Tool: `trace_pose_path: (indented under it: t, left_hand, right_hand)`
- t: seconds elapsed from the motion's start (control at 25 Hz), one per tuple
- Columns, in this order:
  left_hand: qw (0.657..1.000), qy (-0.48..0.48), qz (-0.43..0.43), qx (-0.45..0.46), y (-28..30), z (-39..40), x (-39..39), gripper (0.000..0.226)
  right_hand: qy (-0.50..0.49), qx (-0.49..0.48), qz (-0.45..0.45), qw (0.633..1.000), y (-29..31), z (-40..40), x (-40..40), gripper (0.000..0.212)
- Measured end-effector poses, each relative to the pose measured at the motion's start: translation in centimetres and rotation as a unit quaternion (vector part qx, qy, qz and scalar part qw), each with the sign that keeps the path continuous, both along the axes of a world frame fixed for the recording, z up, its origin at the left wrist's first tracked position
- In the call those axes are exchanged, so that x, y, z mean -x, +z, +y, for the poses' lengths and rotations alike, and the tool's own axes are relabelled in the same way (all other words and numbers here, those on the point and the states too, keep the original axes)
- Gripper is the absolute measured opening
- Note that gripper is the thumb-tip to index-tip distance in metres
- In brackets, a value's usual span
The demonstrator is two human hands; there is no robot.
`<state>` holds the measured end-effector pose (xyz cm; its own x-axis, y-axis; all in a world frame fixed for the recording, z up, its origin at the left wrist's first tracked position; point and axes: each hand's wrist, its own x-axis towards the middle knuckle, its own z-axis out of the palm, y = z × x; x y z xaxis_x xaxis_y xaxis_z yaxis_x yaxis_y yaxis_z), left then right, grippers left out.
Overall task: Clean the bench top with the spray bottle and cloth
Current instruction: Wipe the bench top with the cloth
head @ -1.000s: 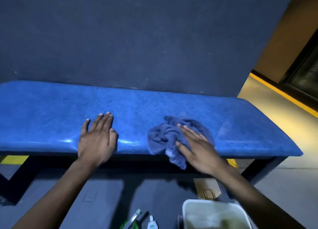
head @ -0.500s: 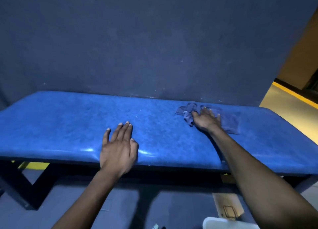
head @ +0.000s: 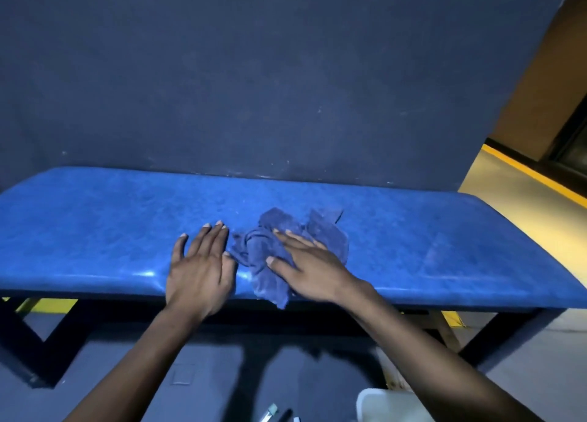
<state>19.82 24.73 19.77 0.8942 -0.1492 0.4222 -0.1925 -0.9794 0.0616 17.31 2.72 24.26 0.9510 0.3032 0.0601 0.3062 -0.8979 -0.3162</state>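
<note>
We see the bench (head: pixel 95 224) against the wall (head: pixel 254 72). Our right hand (head: pixel 313 264), fingers flat and spread, presses the crumpled cloth (head: pixel 270 256) at the front edge; our left hand (head: pixel 200 263) rests flat, empty, beside it.

- Setting: indoor gym or changing-room area; exact type cannot be confirmed.
- Evidence: long padded bench (head: pixel 95 231) with blue vinyl top on dark metal frame (head: pixel 22 336).
- Dark blue wall (head: pixel 254 72) directly behind.
- Grey floor (head: pixel 206 374) with yellow line (head: pixel 533 175).
</note>
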Motion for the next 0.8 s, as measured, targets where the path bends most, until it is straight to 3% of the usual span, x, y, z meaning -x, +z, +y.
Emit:
trace_pose_path:
  t: [0.08, 0.2, 0.28, 0.4, 0.56, 0.64, 0.8]
  left_hand:
    - [1.000, -0.001, -0.005, 0.004, 0.0, 0.0, 0.1, 0.063]
    - [1.000, -0.001, -0.007, 0.009, -0.1, -0.1, 0.2, 0.063]
    - [1.000, 0.002, -0.003, 0.011, -0.1, -0.3, 0.2, 0.064]
    - [1.000, 0.007, -0.006, 0.019, -0.1, -0.3, 0.1, 0.064]
    - [1.000, 0.007, -0.002, 0.016, -0.4, -0.2, 0.1, 0.064]
    - [1.000, 0.006, -0.001, 0.017, -0.4, -0.3, 0.0, 0.064]
    - [1.000, 0.007, -0.001, 0.004, -0.4, -0.1, -0.3, 0.064]
  right_hand:
    - [-0.006, -0.002, -0.018, 1.000, -0.3, -3.5, 3.0, 0.064]
    - [-0.070, 0.006, -0.042, 0.997, -1.0, -10.4, 6.2, 0.089]
    - [-0.132, -0.003, -0.037, 0.990, -1.2, -14.2, 5.8, 0.082]
    - [-0.223, 0.002, -0.035, 0.974, -0.7, -15.6, 0.7, 0.058]
    - [-0.322, 0.033, 0.010, 0.946, 0.0, -12.3, -7.4, 0.073]
    - [-0.288, 0.052, 0.041, 0.955, 0.5, -9.3, -10.2, 0.068]
    - [-0.087, 0.054, 0.063, 0.993, 0.7, 0.3, -10.8, 0.062]
